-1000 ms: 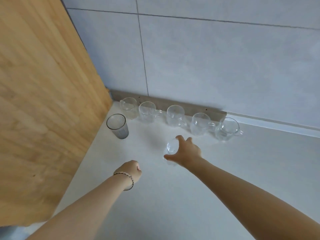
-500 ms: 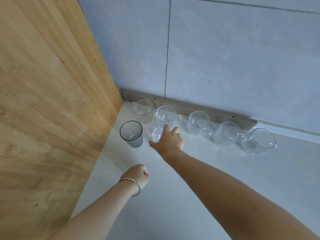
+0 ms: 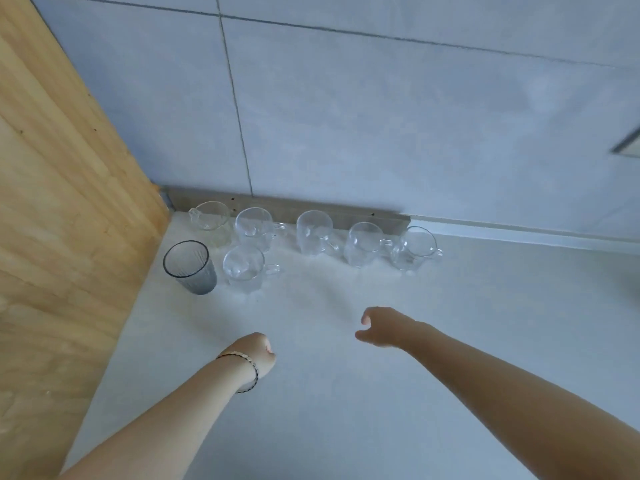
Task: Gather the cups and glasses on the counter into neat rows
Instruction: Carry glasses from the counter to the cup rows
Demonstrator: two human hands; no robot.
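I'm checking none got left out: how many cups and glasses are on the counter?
7. Five clear cups line the back wall; a grey ribbed tumbler and a clear mug stand in front, at the left. None seems hidden.

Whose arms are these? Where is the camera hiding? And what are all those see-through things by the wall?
Those arms belong to a person; there is no machine here. The camera is worn on the person's head and looks down, so you see what they see. The left hand is curled into a fist and holds nothing. The right hand is relaxed over the counter and is empty too. A row of five clear cups stands along the wall. In front of it a grey ribbed glass and one more clear mug stand side by side. A wooden panel rises on the left.
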